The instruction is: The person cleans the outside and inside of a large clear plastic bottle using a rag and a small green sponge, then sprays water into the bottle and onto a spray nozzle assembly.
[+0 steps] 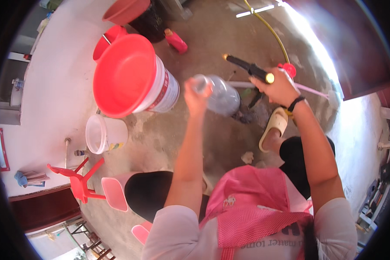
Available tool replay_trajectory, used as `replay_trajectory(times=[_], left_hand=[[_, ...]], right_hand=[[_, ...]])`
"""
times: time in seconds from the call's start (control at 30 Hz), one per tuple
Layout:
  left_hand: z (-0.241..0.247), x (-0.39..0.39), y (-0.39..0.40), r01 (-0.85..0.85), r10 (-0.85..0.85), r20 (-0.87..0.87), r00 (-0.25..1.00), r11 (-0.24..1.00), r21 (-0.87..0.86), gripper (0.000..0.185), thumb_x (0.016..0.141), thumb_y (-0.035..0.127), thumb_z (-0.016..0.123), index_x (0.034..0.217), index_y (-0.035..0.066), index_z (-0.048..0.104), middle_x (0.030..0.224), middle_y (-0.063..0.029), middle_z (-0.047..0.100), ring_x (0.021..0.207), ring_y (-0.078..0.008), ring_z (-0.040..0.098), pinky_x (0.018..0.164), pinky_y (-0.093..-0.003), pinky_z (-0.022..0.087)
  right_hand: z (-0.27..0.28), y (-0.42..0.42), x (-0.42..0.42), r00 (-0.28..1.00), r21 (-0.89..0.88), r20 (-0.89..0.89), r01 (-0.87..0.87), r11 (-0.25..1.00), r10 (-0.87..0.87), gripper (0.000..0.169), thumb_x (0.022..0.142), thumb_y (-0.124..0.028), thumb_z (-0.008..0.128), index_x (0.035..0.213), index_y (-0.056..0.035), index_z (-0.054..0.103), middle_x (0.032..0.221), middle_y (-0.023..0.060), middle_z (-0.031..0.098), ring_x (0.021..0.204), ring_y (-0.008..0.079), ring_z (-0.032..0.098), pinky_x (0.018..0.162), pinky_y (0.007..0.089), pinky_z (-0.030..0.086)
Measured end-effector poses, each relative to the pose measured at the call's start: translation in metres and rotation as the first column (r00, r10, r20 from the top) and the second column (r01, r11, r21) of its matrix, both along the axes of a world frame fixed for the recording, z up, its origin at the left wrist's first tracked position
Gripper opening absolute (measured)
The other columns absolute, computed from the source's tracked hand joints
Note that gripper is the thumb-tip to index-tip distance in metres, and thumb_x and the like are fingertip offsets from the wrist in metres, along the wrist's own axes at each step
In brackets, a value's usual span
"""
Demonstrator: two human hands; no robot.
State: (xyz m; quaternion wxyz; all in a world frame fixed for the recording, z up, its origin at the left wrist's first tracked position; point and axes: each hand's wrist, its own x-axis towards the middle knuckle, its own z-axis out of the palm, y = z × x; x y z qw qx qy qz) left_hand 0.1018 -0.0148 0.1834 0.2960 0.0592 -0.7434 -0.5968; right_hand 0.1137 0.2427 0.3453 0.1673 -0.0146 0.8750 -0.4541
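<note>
My left hand grips the neck of a clear plastic bottle, which is tilted and blurred by motion. In my right hand is a black spray pump head with a brass nozzle at its far end and a yellow knob at the near one. The bottle and the pump head are apart. A red round part shows just beyond my right hand; I cannot tell whether it belongs to the pump head. Behind the hands runs a pale pink stick, partly hidden.
At left, a red basin rests on a large printed bucket. Near it stand a white bucket and a red plastic chair. A pink bottle and a yellow hose are on the concrete floor.
</note>
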Motion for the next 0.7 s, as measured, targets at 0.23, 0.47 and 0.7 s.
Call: replay_trajectory(times=[0.23, 0.47, 0.7], left_hand=[[0.034, -0.003, 0.010, 0.095, -0.141, 0.175, 0.975, 0.964, 0.249, 0.041, 0.071, 0.015, 0.082, 0.096, -0.001, 0.054, 0.085, -0.0079, 0.061, 0.079, -0.0154, 0.060, 0.068, -0.0290, 0.051], [-0.074, -0.001, 0.019, 0.252, -0.226, 0.125, 0.966, 0.927, -0.276, 0.040, 0.069, 0.014, 0.085, 0.095, 0.001, 0.059, 0.093, -0.0065, 0.061, 0.084, -0.0142, 0.059, 0.073, -0.0277, 0.051], [0.026, 0.002, 0.012, 0.154, -0.088, 0.204, 0.975, 0.930, -0.333, 0.039, 0.069, 0.015, 0.084, 0.095, 0.001, 0.058, 0.088, -0.0074, 0.060, 0.080, -0.0167, 0.058, 0.072, -0.0320, 0.052]], right_hand=[[-0.012, 0.019, 0.002, 0.999, 0.071, -0.026, 0.040, 0.997, -0.039, 0.030, 0.085, -0.031, 0.065, 0.085, -0.0005, 0.064, 0.059, 0.0030, 0.057, 0.042, 0.0131, 0.053, 0.043, 0.0275, 0.043], [0.001, 0.024, -0.008, 0.987, 0.109, -0.159, 0.024, 0.994, -0.007, 0.030, 0.085, -0.033, 0.065, 0.089, -0.0027, 0.065, 0.057, 0.0018, 0.056, 0.040, 0.0124, 0.052, 0.041, 0.0268, 0.043], [-0.020, 0.013, -0.006, 0.994, 0.169, -0.101, -0.027, 0.985, 0.044, 0.035, 0.085, -0.035, 0.065, 0.082, -0.0006, 0.060, 0.054, 0.0030, 0.054, 0.039, 0.0130, 0.052, 0.040, 0.0275, 0.043]])
